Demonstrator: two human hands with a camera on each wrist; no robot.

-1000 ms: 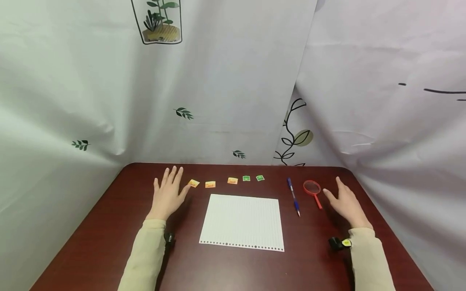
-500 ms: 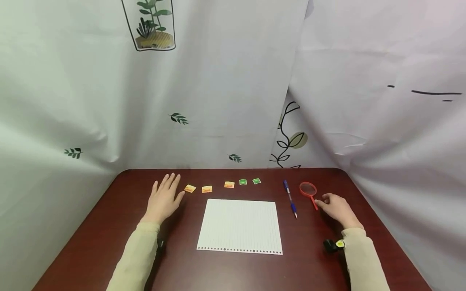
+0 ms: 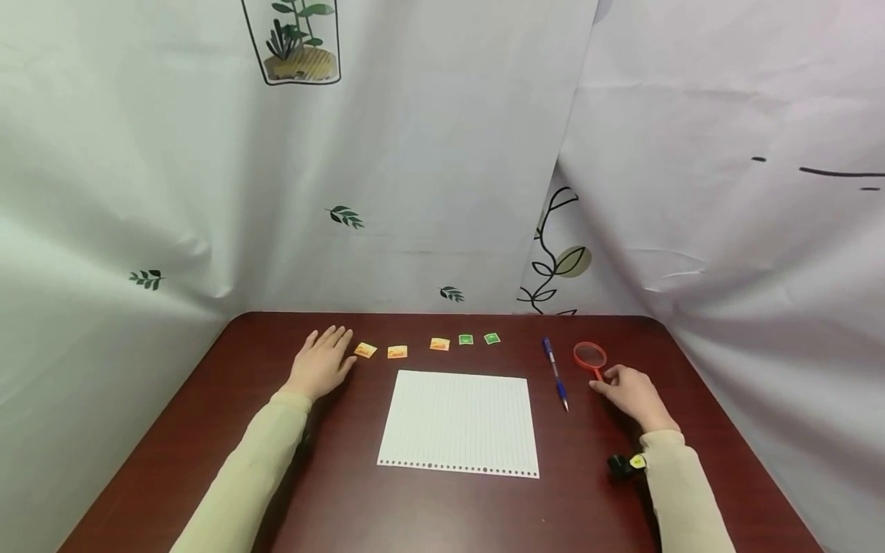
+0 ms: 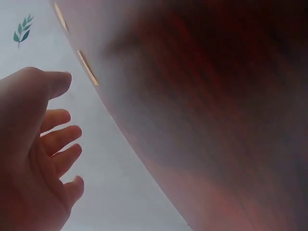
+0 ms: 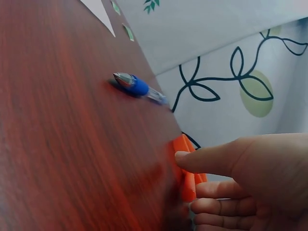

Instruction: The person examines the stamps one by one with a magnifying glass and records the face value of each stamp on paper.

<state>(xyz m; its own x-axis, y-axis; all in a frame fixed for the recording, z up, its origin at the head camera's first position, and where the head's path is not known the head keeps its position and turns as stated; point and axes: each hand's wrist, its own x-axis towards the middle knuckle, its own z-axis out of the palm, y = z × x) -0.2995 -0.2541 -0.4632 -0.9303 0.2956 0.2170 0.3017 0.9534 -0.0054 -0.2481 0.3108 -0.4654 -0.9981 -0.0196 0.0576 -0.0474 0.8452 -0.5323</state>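
Note:
At the right of the head view my right hand (image 3: 634,395) pinches the handle of a red magnifying glass (image 3: 590,355) between thumb and fingers. In the right wrist view the thumb lies along the orange-red handle (image 5: 189,186), with the other fingers curled on its far side. The round lens points toward the back of the table. My left hand (image 3: 321,365) is at the back left, palm down with relaxed fingers, holding nothing. Its thumb is right beside a small orange-and-yellow paper piece (image 3: 366,350).
A blue pen (image 3: 555,374) lies left of the magnifying glass. Lined paper (image 3: 459,422) with punched holes lies mid-table. Along the back are two more orange pieces (image 3: 397,352) and two green ones (image 3: 466,339). A white printed curtain (image 3: 429,192) hangs behind the dark red table (image 3: 429,514).
The right hand has moved left onto the magnifying glass's handle, and its fingers have gone from spread to pinching it. The left hand's fingers have come closer together. The head view has shifted slightly.

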